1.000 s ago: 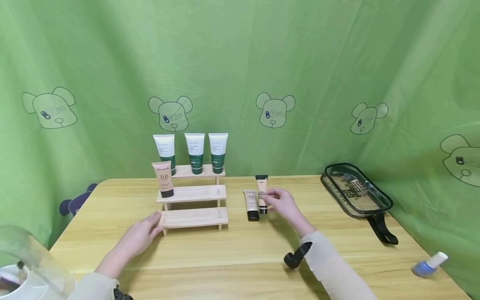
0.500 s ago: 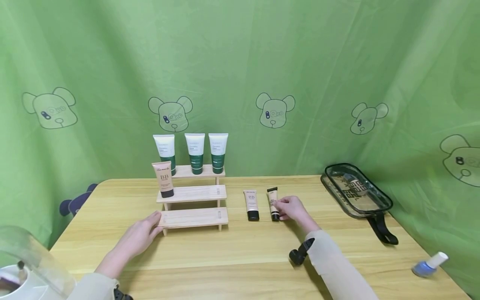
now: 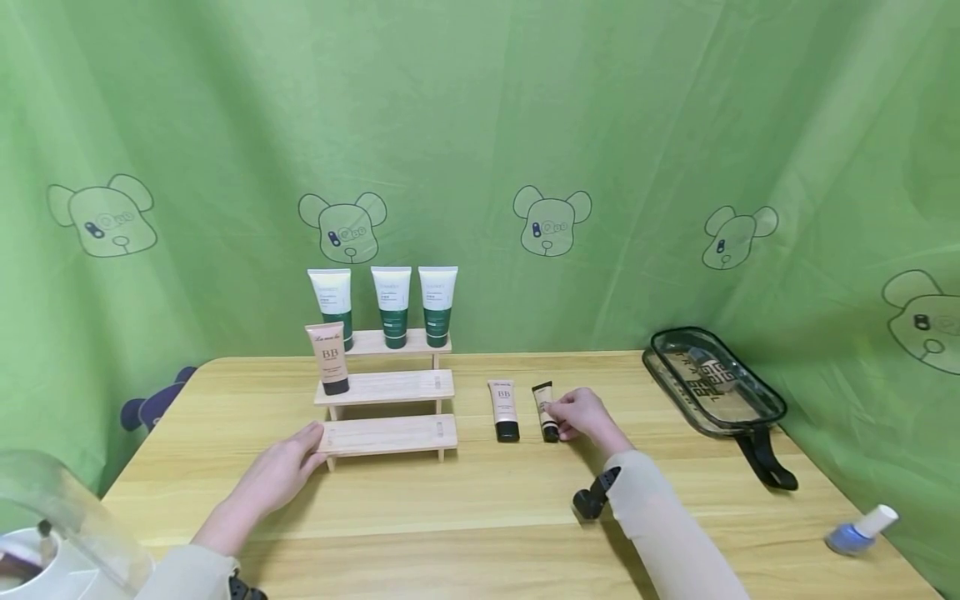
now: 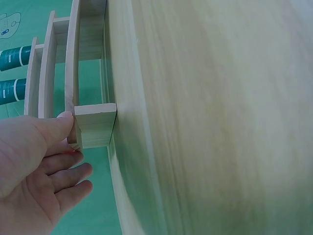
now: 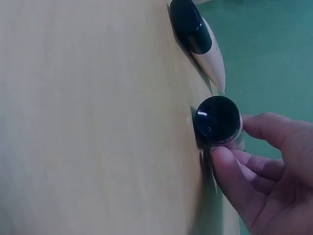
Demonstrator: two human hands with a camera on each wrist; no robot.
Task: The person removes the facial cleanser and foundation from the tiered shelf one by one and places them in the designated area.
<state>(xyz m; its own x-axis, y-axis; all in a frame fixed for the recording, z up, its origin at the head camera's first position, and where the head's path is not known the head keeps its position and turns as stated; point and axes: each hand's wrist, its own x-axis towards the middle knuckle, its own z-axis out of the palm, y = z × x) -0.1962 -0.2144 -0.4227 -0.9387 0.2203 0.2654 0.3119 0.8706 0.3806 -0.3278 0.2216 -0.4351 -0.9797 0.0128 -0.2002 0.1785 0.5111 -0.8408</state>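
My right hand (image 3: 587, 414) pinches a small beige tube with black ends (image 3: 546, 412) between thumb and fingers, low on the table. In the right wrist view its round black cap (image 5: 217, 120) faces the camera, with the thumb and a fingertip at its sides. Left of it lies a pink BB cream tube (image 3: 503, 408) with a black cap. My left hand (image 3: 281, 468) grips the left end of the lowest step of a three-tier wooden display stand (image 3: 390, 437). The left wrist view shows thumb and forefinger on the step's end (image 4: 72, 98), the other fingers loosely bent.
Another BB cream tube (image 3: 327, 358) stands on the middle step. Three white-and-green tubes (image 3: 393, 308) stand on the top step. A clear pouch with black trim (image 3: 712, 383) lies at right, near a blue nail polish bottle (image 3: 855, 533). A white brush holder (image 3: 52, 562) is front left.
My right hand has drawn the small beige tube right and toward me, away from the BB cream tube, and lowered its far end. The left hand has stayed on the stand.
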